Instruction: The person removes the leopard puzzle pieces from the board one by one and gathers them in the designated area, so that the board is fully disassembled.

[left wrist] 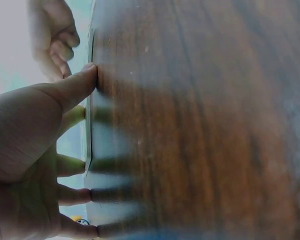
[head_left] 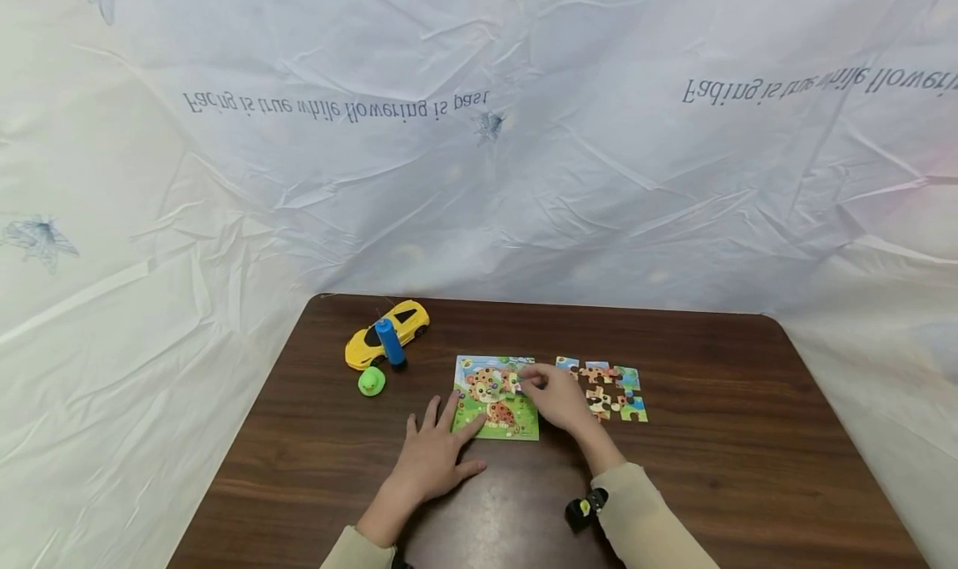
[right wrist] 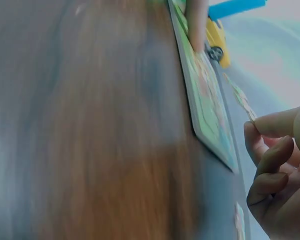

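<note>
A leopard-picture puzzle board (head_left: 479,429) lies flat on the brown table. My left hand (head_left: 432,457) is spread at its left side, fingers straight, with fingertips on the board's edge and the tabletop. Between thumb and forefinger, my right hand (head_left: 560,396) pinches a puzzle piece (right wrist: 242,100), held over the upper right part of the board. In the right wrist view the piece is raised above the board and tilted. Several loose puzzle pieces (head_left: 633,408) lie to the right of the board, partly hidden behind my right hand.
At the left back of the table stands a yellow toy car (head_left: 411,323), with a blue cylinder (head_left: 388,341) in front of it. A small green toy (head_left: 371,381) sits nearer. White printed sheeting (head_left: 479,220) hangs behind the table (head_left: 718,486).
</note>
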{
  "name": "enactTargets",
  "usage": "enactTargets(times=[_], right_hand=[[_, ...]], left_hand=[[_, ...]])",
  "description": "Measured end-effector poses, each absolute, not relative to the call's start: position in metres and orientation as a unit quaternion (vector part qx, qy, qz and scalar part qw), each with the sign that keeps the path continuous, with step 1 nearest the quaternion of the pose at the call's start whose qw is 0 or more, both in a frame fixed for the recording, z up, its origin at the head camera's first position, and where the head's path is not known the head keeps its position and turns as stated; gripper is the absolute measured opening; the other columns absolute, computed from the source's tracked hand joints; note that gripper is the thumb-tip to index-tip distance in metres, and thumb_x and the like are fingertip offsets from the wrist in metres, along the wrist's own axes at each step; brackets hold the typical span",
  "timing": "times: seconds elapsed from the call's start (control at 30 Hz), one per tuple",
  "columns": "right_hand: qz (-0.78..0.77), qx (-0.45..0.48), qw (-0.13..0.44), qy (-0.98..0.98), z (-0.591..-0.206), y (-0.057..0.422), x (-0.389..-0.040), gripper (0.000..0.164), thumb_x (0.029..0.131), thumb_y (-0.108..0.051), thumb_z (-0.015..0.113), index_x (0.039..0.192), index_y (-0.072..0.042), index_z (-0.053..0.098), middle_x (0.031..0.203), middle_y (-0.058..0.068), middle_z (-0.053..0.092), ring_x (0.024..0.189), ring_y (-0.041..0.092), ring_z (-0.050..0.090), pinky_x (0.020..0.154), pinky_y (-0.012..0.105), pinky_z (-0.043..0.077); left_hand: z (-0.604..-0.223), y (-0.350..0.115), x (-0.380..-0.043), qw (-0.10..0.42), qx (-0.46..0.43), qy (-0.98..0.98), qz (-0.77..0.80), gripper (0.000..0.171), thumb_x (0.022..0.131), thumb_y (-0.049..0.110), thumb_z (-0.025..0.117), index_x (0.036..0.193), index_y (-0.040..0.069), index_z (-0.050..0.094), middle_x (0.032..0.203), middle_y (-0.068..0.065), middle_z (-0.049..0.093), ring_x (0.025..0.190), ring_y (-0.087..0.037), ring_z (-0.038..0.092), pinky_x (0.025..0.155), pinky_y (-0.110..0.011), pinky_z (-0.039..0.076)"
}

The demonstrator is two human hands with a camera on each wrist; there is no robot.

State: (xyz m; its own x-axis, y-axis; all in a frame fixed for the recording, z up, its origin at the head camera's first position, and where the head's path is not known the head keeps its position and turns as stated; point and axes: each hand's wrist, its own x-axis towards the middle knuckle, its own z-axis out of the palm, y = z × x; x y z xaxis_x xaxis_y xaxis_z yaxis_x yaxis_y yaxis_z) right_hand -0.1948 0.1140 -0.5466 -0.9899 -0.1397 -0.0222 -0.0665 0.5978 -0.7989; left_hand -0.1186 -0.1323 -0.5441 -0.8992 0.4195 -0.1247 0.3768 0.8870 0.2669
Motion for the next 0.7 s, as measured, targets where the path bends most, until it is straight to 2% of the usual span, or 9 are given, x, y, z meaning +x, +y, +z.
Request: enactTargets(times=[0.23, 0.47, 0.53, 0.7], right_hand=[[-0.441, -0.044, 0.045, 0.895, -0.544, 0.149, -0.19, 0.015, 0.102, -0.015, 0.068, 0.114, -0.016, 0.078, 0.1, -0.003, 0.072, 0.089, 0.016, 0.066, 0.075, 0.041, 0.054], [-0.432, -0.025, 0.041, 0.901, -0.546, 0.182, -0.182, 0.016, 0.102, -0.014, 0.068, 0.115, -0.011, 0.077, 0.11, 0.004, 0.073, 0.097, 0.022, 0.068, 0.082, 0.045, 0.054], [-0.433, -0.019, 0.047, 0.9, -0.547, 0.19, -0.18, 0.016, 0.102, -0.013, 0.067, 0.115, -0.01, 0.077, 0.112, 0.006, 0.073, 0.094, 0.021, 0.067, 0.078, 0.043, 0.054], [-0.451, -0.005, 0.065, 0.89, -0.549, 0.203, -0.177, 0.016, 0.102, -0.008, 0.065, 0.114, -0.005, 0.075, 0.103, 0.008, 0.073, 0.071, 0.019, 0.063, 0.064, 0.037, 0.051]], left_hand=[[-0.545, -0.131, -0.119, 0.089, 0.207, 0.967, 0.121, 0.069, 0.097, 0.062, 0.064, 0.158, 0.035, 0.048, 0.168, -0.021, 0.024, 0.149, -0.054, 0.025, 0.101, -0.081, 0.03], [-0.545, -0.131, -0.119, 0.091, 0.208, 0.966, 0.128, 0.069, 0.097, 0.062, 0.064, 0.158, 0.035, 0.047, 0.168, -0.022, 0.024, 0.149, -0.054, 0.025, 0.101, -0.082, 0.029], [-0.546, -0.131, -0.119, 0.093, 0.206, 0.966, 0.125, 0.069, 0.097, 0.062, 0.063, 0.158, 0.035, 0.046, 0.168, -0.021, 0.023, 0.149, -0.054, 0.024, 0.102, -0.082, 0.029], [-0.546, -0.131, -0.119, 0.094, 0.206, 0.966, 0.126, 0.069, 0.097, 0.062, 0.063, 0.159, 0.035, 0.046, 0.168, -0.021, 0.023, 0.149, -0.054, 0.024, 0.102, -0.082, 0.029]])
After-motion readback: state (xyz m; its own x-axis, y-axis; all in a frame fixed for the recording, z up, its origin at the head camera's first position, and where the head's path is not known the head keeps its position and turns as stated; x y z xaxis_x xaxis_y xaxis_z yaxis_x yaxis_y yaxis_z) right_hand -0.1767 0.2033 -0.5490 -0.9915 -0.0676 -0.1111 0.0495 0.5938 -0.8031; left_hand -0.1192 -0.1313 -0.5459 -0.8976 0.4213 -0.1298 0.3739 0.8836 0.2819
